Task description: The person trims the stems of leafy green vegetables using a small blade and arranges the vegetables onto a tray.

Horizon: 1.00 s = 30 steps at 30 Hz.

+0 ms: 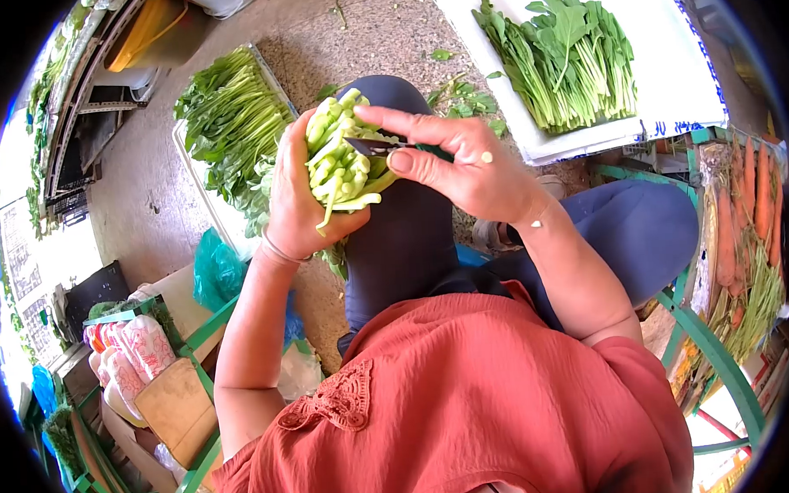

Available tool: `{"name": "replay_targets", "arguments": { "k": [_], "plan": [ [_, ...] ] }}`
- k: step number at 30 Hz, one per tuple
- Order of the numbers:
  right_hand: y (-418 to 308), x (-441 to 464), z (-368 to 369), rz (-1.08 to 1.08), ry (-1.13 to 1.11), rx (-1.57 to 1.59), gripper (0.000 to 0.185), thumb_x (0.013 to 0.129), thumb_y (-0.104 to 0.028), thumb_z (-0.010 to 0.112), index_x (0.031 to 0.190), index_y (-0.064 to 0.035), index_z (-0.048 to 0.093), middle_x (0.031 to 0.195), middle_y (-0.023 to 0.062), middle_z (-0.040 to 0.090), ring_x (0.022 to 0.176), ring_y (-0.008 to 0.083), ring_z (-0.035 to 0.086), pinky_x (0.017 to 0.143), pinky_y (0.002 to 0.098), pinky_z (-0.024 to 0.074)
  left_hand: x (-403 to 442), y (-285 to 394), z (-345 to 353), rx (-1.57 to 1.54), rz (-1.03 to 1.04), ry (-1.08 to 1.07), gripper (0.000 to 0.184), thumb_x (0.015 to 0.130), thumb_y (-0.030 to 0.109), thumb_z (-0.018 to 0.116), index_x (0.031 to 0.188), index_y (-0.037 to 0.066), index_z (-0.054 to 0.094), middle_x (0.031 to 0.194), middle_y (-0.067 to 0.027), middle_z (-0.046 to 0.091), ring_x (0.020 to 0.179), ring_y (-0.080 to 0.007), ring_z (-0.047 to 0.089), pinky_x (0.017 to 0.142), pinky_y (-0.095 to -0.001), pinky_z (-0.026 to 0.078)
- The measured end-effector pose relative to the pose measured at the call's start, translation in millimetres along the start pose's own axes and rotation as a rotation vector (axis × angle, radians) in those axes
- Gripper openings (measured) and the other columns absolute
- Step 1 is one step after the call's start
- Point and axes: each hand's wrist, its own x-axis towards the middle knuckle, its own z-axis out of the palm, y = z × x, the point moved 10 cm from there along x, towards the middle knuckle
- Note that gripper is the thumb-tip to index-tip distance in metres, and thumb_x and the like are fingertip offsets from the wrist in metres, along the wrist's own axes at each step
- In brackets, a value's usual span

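Note:
My left hand [301,193] is wrapped round a bundle of green stalks [338,161], whose pale cut ends face up above my knee. My right hand [452,153] holds a small knife [378,146] with a dark blade and a green handle, mostly hidden in the palm. The blade lies against the stalk ends, and my right index finger reaches to the top of the bundle. Small pale bits stick to my right hand and wrist. The bundle's leaves are largely hidden beneath my left hand.
Leafy greens [238,113] lie on a tray at the left. More greens [571,62] rest on a white-covered surface [534,142] at the upper right. Loose leaves [463,98] litter the floor. Carrots [749,199] stand at the right, and a teal bag [217,270] is at the left.

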Motion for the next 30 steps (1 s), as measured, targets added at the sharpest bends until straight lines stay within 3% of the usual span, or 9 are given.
{"name": "replay_targets", "arguments": {
  "k": [1,5,7,10,14,17,20,30],
  "plan": [
    [4,0,-3,-0.065,0.073,-0.047,0.037,0.087,-0.021,0.060,0.121,-0.0074,0.056,0.108,0.0098,0.065,0.096,0.0103,0.060,0.084,0.0248,0.0455,-1,0,-1,0.004,-0.007,0.009,0.097,0.046,0.016,0.078,0.131,0.001,0.031,0.118,-0.0174,0.048,0.109,-0.0341,0.048,0.094,-0.0400,0.038],
    [3,1,-1,-0.094,0.052,-0.020,0.038,0.087,-0.019,0.059,0.123,-0.0064,0.054,0.109,0.0081,0.065,0.098,0.0082,0.058,0.085,0.0239,0.0449,-2,1,-1,0.022,-0.002,0.013,0.097,0.047,0.015,0.078,0.130,0.001,0.031,0.118,-0.0174,0.047,0.109,-0.0339,0.048,0.094,-0.0401,0.038],
    [13,2,7,0.055,-0.066,0.215,0.038,0.092,-0.016,0.053,0.126,-0.0014,0.049,0.123,0.0070,0.056,0.111,0.0096,0.049,0.096,0.0254,0.0374,-3,-1,-2,0.032,-0.002,0.019,0.097,0.047,0.015,0.078,0.131,0.001,0.031,0.118,-0.0175,0.046,0.109,-0.0339,0.048,0.095,-0.0401,0.038],
    [22,0,11,0.091,-0.076,0.410,0.039,0.092,-0.016,0.052,0.127,0.0000,0.048,0.125,0.0063,0.055,0.111,0.0090,0.048,0.096,0.0247,0.0370,-4,-5,-1,-0.019,-0.020,0.016,0.097,0.047,0.014,0.078,0.131,0.001,0.031,0.118,-0.0177,0.046,0.110,-0.0341,0.048,0.095,-0.0402,0.038],
    [16,2,11,0.046,-0.082,0.191,0.040,0.092,-0.016,0.052,0.129,0.0001,0.046,0.124,0.0066,0.055,0.110,0.0090,0.049,0.096,0.0243,0.0372,-4,-7,1,-0.048,-0.051,0.006,0.097,0.047,0.014,0.077,0.131,0.001,0.031,0.118,-0.0176,0.046,0.110,-0.0341,0.048,0.095,-0.0402,0.038],
    [15,2,10,0.032,-0.078,0.267,0.041,0.093,-0.016,0.051,0.131,-0.0019,0.044,0.119,0.0068,0.058,0.107,0.0082,0.050,0.094,0.0235,0.0384,-3,-6,1,-0.050,-0.041,0.002,0.097,0.047,0.014,0.077,0.131,0.001,0.031,0.118,-0.0177,0.046,0.110,-0.0343,0.048,0.095,-0.0403,0.038],
    [23,-4,16,0.217,-0.136,0.584,0.042,0.093,-0.016,0.051,0.132,-0.0029,0.043,0.117,0.0064,0.059,0.105,0.0074,0.050,0.093,0.0233,0.0387,-2,-2,-1,-0.016,-0.013,0.005,0.097,0.047,0.015,0.077,0.131,0.001,0.031,0.119,-0.0177,0.046,0.110,-0.0345,0.047,0.095,-0.0404,0.037],
    [8,4,5,0.006,-0.045,0.061,0.036,0.092,-0.012,0.052,0.126,-0.0004,0.049,0.123,0.0057,0.056,0.108,0.0087,0.051,0.095,0.0246,0.0385,-1,6,0,0.069,0.001,0.000,0.100,0.046,0.016,0.078,0.132,0.000,0.029,0.121,-0.0187,0.046,0.110,-0.0363,0.046,0.096,-0.0419,0.036]
  ]
}}
